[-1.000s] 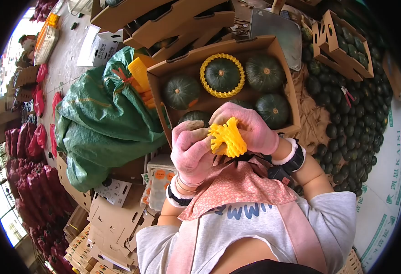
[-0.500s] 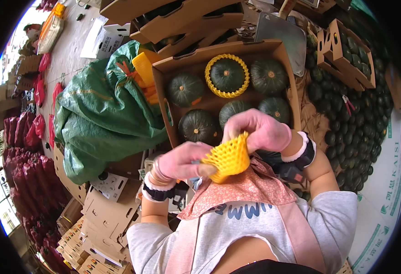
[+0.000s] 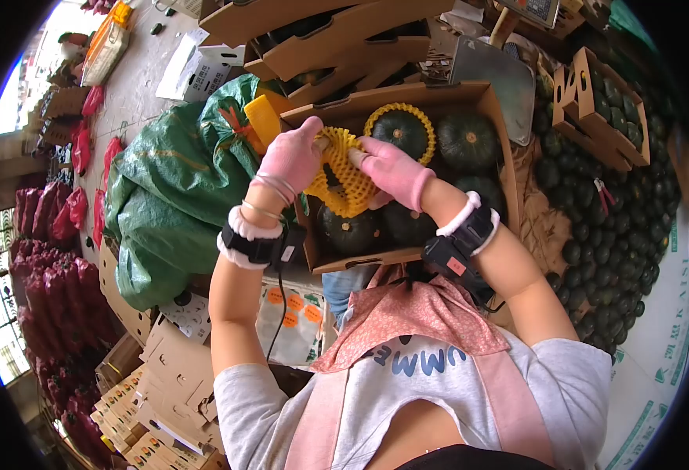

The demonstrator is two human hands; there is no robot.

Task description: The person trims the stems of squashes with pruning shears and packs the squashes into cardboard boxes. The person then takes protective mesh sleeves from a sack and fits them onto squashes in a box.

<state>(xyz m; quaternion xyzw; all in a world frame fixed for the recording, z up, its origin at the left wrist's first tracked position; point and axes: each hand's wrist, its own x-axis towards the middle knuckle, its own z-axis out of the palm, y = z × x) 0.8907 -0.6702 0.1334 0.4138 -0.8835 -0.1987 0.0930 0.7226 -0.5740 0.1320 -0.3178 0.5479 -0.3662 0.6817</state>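
A yellow foam net sleeve (image 3: 354,186) is stretched open between my two hands over the left side of a cardboard box (image 3: 376,259). My left hand (image 3: 290,159), in a pink glove, grips its left edge. My right hand (image 3: 395,172), also gloved, pinches its upper right edge. Dark green squashes lie in the box in two rows. The back middle squash (image 3: 398,131) has a yellow foam net ring around it, and the back right squash (image 3: 468,141) is bare. Below the net shows the front left squash (image 3: 346,232). The back left squash is mostly hidden by net and hands.
Stacked cardboard boxes (image 3: 344,51) stand behind. A green tarp sack (image 3: 180,196) bulges at the left, with yellow foam nets (image 3: 262,119) at its mouth. At the right are a metal platform scale (image 3: 493,86), a smaller box of squashes (image 3: 607,102) and a large squash pile (image 3: 603,258).
Both hands have moved forward and left from near my apron to above the box. The net sleeve, bunched before, is now spread wider.
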